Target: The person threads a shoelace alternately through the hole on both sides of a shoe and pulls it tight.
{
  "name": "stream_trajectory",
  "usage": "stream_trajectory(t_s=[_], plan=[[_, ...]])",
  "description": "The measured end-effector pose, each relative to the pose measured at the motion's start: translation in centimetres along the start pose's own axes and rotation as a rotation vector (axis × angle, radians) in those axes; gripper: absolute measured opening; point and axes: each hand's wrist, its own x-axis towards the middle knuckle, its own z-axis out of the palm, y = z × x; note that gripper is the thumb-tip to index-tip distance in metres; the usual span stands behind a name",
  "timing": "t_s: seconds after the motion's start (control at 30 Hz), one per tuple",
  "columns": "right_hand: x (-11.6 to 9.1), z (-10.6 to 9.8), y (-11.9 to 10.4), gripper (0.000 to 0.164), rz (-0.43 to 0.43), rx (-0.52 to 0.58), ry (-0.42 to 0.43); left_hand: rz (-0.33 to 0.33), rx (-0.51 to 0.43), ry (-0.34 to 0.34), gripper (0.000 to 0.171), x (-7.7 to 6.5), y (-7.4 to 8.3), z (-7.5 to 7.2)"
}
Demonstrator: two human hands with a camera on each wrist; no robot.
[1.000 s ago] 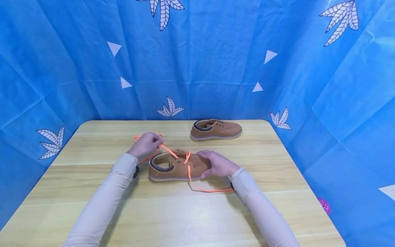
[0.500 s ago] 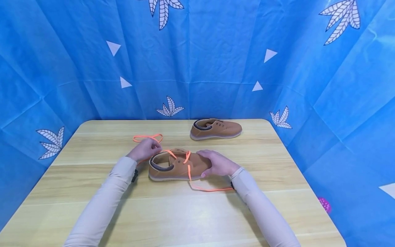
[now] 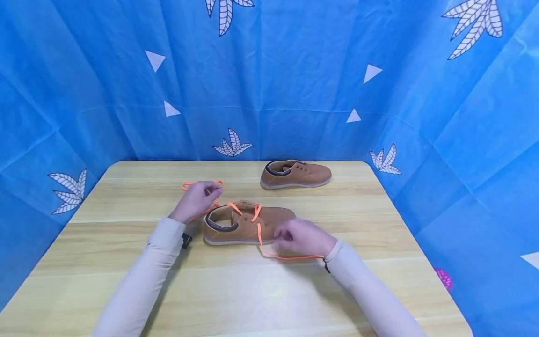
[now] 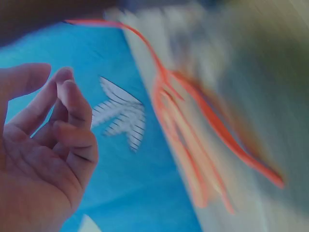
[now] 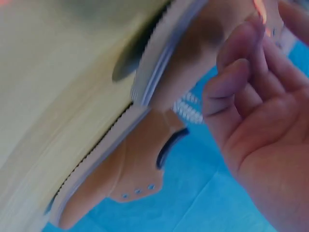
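Here, left hand (image 3: 196, 201) and right hand (image 3: 304, 237) flank the laced shoe (image 3: 240, 231).

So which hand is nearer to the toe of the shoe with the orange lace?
Right. The right hand is at the toe, partly covering it in the head view; the left hand is at the opposite end, just past the heel.

Reaches forward with left arm (image 3: 134, 285) and right arm (image 3: 375, 290), both angled inward. Holds left hand (image 3: 195, 201) farther out, with fingers (image 4: 79, 108) loosely bent and thumb (image 4: 26, 79) near their tips. Holds right hand (image 3: 305, 236), somewhat blurred, to the left one's right and farther back, likewise with fingers bent and thumb apart.
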Motion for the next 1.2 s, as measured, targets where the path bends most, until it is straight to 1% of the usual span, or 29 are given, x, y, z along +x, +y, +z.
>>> stream_trajectory(t_s=[0.07,0.13,0.23,0.27,0.33,0.37,0.4,0.47,0.6,0.67,0.7,0.77,0.87,0.93,1.03,1.1,1.2], plan=[[-0.4,0.7,-0.4,0.018,-0.001,-0.088,-0.054,0.054,-0.006,0.019,0.031,-0.4,1.3,0.3],[-0.7,1.4,-0.5,0.021,0.002,-0.163,-0.078,0.116,-0.014,0.029,0.027,-0.7,2.5,0.6],[-0.9,2.3,-0.5,0.009,-0.018,-0.238,-0.074,0.164,-0.011,0.029,0.025,-1.1,3.9,1.2],[-1.0,2.5,-0.4,0.010,-0.024,-0.257,-0.066,0.172,-0.008,0.028,0.025,-1.2,4.2,1.4],[-1.4,2.4,-0.5,0.017,-0.025,-0.276,-0.035,0.173,-0.003,0.016,0.024,-1.3,4.7,1.9],[-1.6,2.3,-0.6,0.020,-0.016,-0.286,-0.007,0.175,-0.001,0.009,0.024,-1.4,4.9,2.2],[-1.8,2.0,-0.8,0.020,0.002,-0.296,0.021,0.181,0.002,0.005,0.023,-1.4,5.0,2.4],[-2.3,1.3,-1.2,0.016,0.027,-0.333,0.099,0.186,0.012,-0.001,0.023,-1.6,5.1,2.7],[-2.9,-0.5,-1.8,0.004,0.115,-0.409,0.245,0.202,0.030,-0.003,0.021,-1.9,5.3,3.0],[-3.0,-1.3,-2.0,0.002,0.146,-0.428,0.322,0.207,0.030,-0.008,0.021,-1.9,5.4,3.2],[-3.1,-1.6,-2.1,0.005,0.159,-0.428,0.360,0.211,0.030,-0.011,0.021,-1.9,5.4,3.3],[-3.0,-2.0,-2.3,0.006,0.152,-0.437,0.444,0.219,0.032,-0.017,0.021,-1.9,5.4,3.4],[-2.5,-2.3,-2.5,0.004,0.108,-0.448,0.550,0.227,0.034,-0.018,0.020,-1.9,5.3,3.6],[-2.1,-2.4,-2.7,0.003,0.079,-0.439,0.602,0.229,0.035,-0.013,0.019,-1.9,5.2,3.7],[-1.2,-2.6,-2.9,0.007,0.043,-0.367,0.660,0.234,0.038,-0.009,0.019,-1.8,5.1,3.8],[-0.5,-2.9,-3.1,0.009,0.021,-0.274,0.678,0.234,0.041,-0.010,0.020,-1.8,5.0,3.8],[0.8,-3.5,-3.2,0.012,-0.015,-0.084,0.684,0.237,0.042,-0.008,0.020,-1.9,5.1,3.8]])
